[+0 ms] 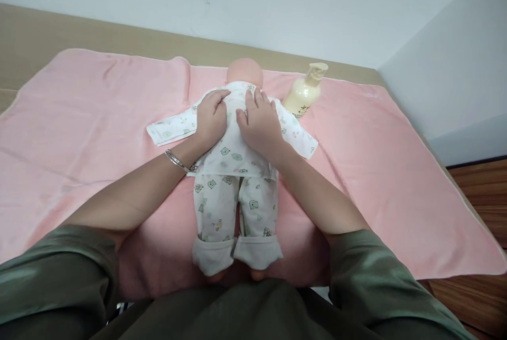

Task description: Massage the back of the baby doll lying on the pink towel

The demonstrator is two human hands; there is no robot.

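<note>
A baby doll [244, 69] lies on a pink blanket [380, 171], its bald head toward the wall and its feet toward me. No face shows, only the smooth back of the head. It wears a white printed top [233, 156] and matching trousers [257, 205] with turned-up cuffs. My left hand [212, 116] rests on the left side of the doll's upper back, fingers extended. On the right side, my right hand [261, 121] lies flat with its fingers spread. Both hands touch the top and grasp nothing. The doll's own hands are hidden by the sleeves.
A cream pump bottle [304, 92] stands, slightly tilted in view, just beyond the doll's right-hand sleeve. Behind the blanket runs a beige table edge [119, 36] against a white wall [253, 7]. Brown wooden furniture [481, 187] is at the far right.
</note>
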